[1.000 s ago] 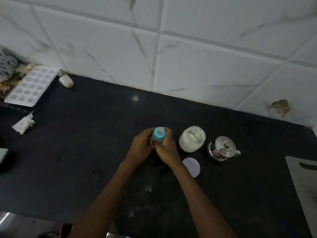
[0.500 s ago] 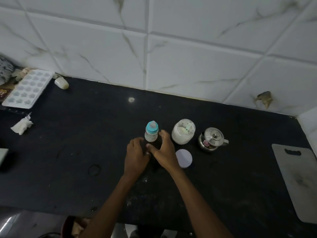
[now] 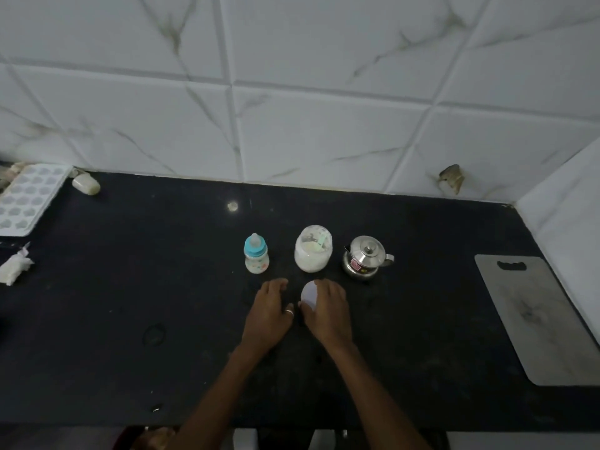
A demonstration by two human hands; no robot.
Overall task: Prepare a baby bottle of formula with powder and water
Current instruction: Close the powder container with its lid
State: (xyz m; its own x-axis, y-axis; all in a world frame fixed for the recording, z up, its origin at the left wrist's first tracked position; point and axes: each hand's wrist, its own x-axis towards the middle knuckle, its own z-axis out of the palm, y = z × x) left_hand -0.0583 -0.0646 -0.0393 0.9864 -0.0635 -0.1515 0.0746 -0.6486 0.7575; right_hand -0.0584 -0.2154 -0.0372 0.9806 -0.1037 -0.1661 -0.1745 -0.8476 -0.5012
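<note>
A small baby bottle (image 3: pixel 256 254) with a blue collar and teat on stands upright on the black counter (image 3: pixel 130 287). To its right stands an uncovered jar of white powder (image 3: pixel 313 250), then a small steel kettle (image 3: pixel 367 259) with its lid on. In front of the jar lies the jar's round white lid (image 3: pixel 308 293). My right hand (image 3: pixel 328 311) covers the lid's right side, thumb and fingers curled around its edge. My left hand (image 3: pixel 269 315) rests flat on the counter just below the bottle, holding nothing.
A grey cutting board (image 3: pixel 539 316) lies at the right end. At the far left are a white ice tray (image 3: pixel 26 199), a small white object (image 3: pixel 86 184) and a crumpled tissue (image 3: pixel 14 266). A tiled wall runs along the back and right.
Both hands let go of the bottle, which now stands alone, and pulled back toward me. My right hand then shifted right onto the white lid.
</note>
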